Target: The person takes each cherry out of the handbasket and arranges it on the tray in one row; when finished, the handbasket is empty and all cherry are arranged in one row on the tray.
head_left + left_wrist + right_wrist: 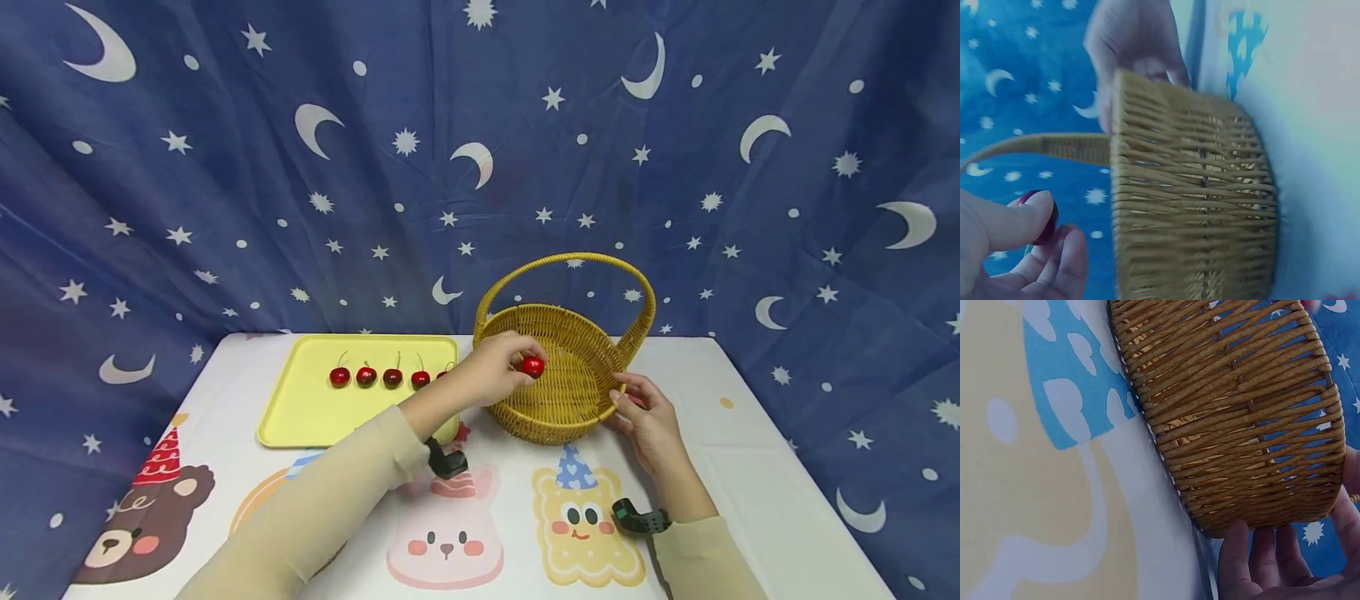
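Observation:
Above the left part of the yellow wicker basket (558, 429), my left hand (491, 371) pinches a red cherry (533, 367) between thumb and fingers. The left wrist view shows this cherry (1046, 219) beside the rim, partly covered by the thumb. My right hand (651, 421) grips the basket's right rim, thumb at the top edge and fingers (1264, 559) against the woven outside. The basket stands upright with its arched handle (566, 257) raised. A row of dark red cherries (392, 377) with stems lies on the yellow tray (300, 417); my left arm partly hides the rightmost one.
The tray stands left of the basket on a white tablecloth (750, 467) printed with cartoon figures. A blue curtain (525, 167) with moons and stars hangs right behind the table. A small reddish patch shows by my right fingers; I cannot tell what it is.

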Motion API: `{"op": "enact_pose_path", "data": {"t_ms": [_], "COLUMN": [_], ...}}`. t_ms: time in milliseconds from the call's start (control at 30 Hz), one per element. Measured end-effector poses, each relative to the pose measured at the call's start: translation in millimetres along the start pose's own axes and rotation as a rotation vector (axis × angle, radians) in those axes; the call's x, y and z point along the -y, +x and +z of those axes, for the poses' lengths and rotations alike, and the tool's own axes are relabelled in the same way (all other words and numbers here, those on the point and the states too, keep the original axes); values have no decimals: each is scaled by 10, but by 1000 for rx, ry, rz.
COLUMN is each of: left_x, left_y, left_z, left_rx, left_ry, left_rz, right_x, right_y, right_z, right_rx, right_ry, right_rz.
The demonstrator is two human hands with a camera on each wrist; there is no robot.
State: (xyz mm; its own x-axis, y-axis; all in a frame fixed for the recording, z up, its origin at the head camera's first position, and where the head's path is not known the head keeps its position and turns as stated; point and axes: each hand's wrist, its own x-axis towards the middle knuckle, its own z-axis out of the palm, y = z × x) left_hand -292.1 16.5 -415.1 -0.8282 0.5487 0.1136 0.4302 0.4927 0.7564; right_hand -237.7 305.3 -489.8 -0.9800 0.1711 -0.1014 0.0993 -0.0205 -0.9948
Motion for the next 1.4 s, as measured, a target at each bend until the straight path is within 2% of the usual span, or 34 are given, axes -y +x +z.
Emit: {"op": "enact_pose_path", "data": {"t_ms": [133,233,367,467,633,767,933,1033,1200,1400], "left_x": [79,209,470,686,1004,1248,1561,1693,1829,1902], "left_y": [-449,-785,-1153,-1323,-1490,-1609,-1699,-1719,-1704,-1674], "left_z": [-207,-364,-580,-754,-1048,-1272,-1454,-1515,-1553,-1557], "left_rx": [-70,-122,-189,-244,-345,-376,-337,-298,-261,-222], "left_ry": [-40,-37,-5,20,85,154,230,235,244,274], "left_rz": [10,3,-65,-131,-198,-252,-337,-375,-413,-428], "right_x": [-11,-9,-4,-3,-1,-6,-17,-17,-26,-31], "right_y": [5,7,5,4,5,2,-3,-6,2,8], "right_z": [8,5,-9,-35,-71,-54,-21,-6,8,31], "right_rx": [4,4,5,-6,-24,-29,-30,-29,-26,-15], "right_ry": [-7,-7,-9,-14,-16,-7,14,10,-4,-13], "right_rz": [-2,-7,-10,-9,-3,1,-8,-9,0,1]}}
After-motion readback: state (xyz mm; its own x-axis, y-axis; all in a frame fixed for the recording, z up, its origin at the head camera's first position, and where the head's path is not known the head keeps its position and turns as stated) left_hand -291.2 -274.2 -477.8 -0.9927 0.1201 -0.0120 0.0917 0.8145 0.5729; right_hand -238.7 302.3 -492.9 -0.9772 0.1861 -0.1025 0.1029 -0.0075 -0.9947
